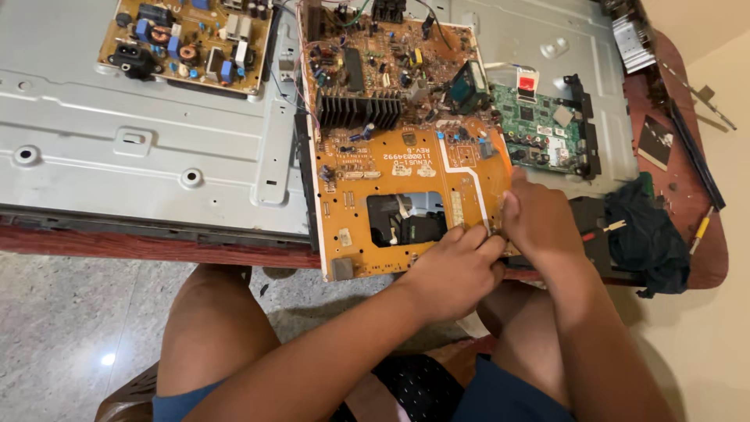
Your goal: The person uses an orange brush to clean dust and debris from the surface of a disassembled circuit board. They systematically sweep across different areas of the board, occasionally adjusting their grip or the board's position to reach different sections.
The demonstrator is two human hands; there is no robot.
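A large orange circuit board lies on the grey metal back panel of a flat screen, overhanging the table's front edge. It carries a black finned heat sink and many small parts, with a rectangular cut-out near its front. My left hand grips the board's front right edge, fingers curled over it. My right hand presses against the board's right edge, fingers closed around it. Whether a small tool sits between my fingers is hidden.
A second tan board with a black socket is mounted at the panel's back left. A small green board sits at the right. A dark cloth lies on the red-brown table. My knees are below, over a speckled floor.
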